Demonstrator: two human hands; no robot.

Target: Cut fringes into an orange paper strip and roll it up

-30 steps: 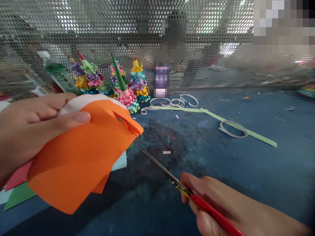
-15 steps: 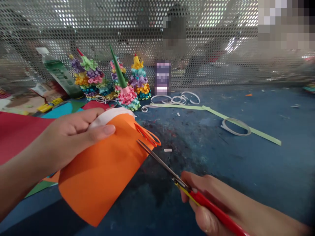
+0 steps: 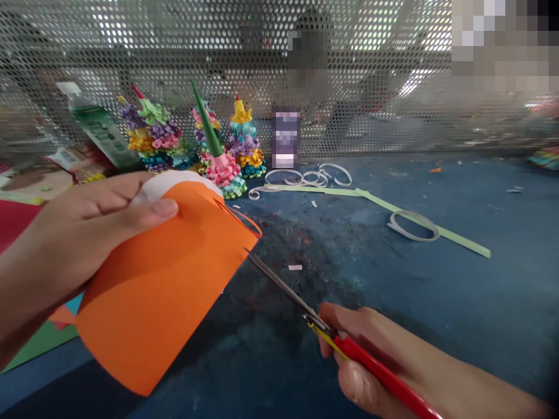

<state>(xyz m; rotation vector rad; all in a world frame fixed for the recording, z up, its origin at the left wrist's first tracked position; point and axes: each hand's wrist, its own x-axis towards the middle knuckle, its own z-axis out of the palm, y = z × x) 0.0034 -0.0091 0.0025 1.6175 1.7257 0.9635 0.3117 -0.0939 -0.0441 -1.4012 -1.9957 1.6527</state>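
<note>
orange paper (image 3: 161, 302) and red-handled scissors (image 3: 371, 364)

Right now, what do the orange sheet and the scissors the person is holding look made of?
The orange sheet in the left hand looks like matte paper, thin enough to curve. The scissors in the right hand seem steel-bladed, from the grey sheen, with glossy red handles, probably plastic.

One camera, worn on the person's head, looks forward and down over the bench (image 3: 437, 291) toward a perforated metal screen (image 3: 183, 35), with the left hand (image 3: 91, 227) and right hand (image 3: 371, 349) close in at the frame's lower corners.
</note>
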